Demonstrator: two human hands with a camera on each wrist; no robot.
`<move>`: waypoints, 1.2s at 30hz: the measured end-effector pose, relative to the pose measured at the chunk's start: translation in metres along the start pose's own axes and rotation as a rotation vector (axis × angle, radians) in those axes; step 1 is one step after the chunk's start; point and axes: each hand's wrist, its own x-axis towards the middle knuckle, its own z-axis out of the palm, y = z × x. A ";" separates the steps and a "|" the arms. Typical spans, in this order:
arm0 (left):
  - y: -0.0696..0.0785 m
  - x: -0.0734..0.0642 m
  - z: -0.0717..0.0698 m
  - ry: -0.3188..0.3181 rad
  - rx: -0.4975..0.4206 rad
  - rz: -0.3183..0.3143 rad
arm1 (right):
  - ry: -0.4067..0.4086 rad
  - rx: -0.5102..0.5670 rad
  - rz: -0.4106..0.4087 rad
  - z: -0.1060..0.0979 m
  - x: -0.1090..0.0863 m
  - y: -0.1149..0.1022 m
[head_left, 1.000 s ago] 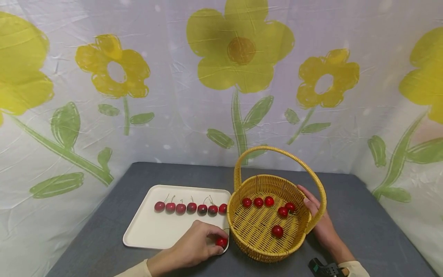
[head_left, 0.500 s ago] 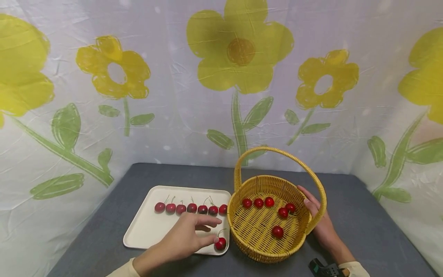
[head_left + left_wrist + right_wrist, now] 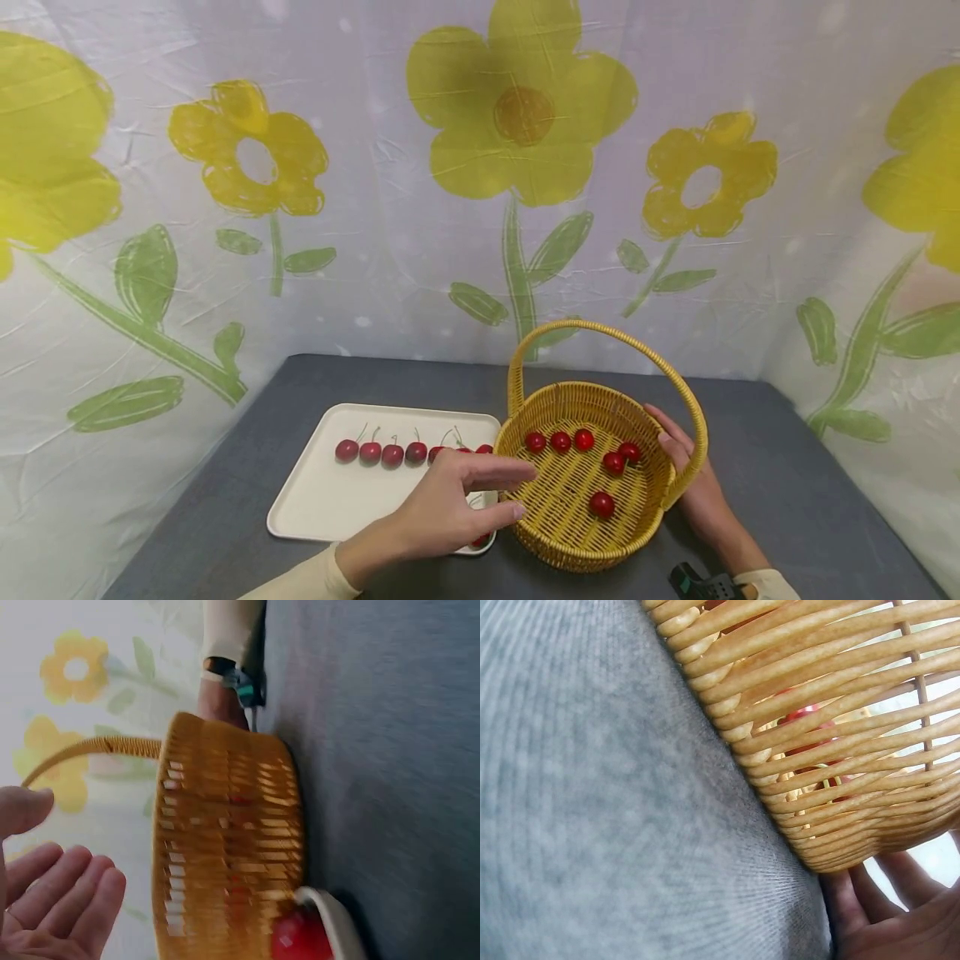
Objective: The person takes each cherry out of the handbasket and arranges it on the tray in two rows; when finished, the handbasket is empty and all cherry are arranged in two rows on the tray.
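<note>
My left hand (image 3: 450, 504) is above the right end of the white tray (image 3: 322, 508), fingertips over the near-left rim of the wicker basket (image 3: 585, 550). Its fingers are extended, thumb apart, with nothing held. Below it, a red cherry (image 3: 300, 937) lies in the tray's near right corner, mostly hidden by the hand in the head view. A row of stemmed cherries (image 3: 370, 452) crosses the tray, its right end partly covered. Several cherries (image 3: 602, 504) lie inside the basket. Against the basket's right outer side rests my right hand (image 3: 693, 479), with fairly straight fingers (image 3: 907, 881) touching the wicker.
The basket's tall arched handle (image 3: 600, 329) rises above its opening. Basket and tray stand edge to edge on a dark grey table (image 3: 787, 500). A flower-printed cloth (image 3: 375, 250) hangs behind the table. A black device (image 3: 701, 581) sits at the right wrist.
The left hand has let go of the cherry at the tray's near right corner, opened its fingers and moved right to the basket rim. The right hand and basket have stayed put.
</note>
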 end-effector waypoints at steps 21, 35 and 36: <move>-0.008 0.093 0.078 -0.271 0.724 -0.070 | 0.015 -0.013 -0.005 -0.001 0.003 0.005; -0.026 0.104 0.091 -0.346 0.821 -0.032 | 0.025 -0.031 -0.019 -0.002 0.001 0.006; -0.026 0.105 0.092 -0.338 0.820 -0.049 | 0.026 -0.032 -0.022 -0.002 0.001 0.007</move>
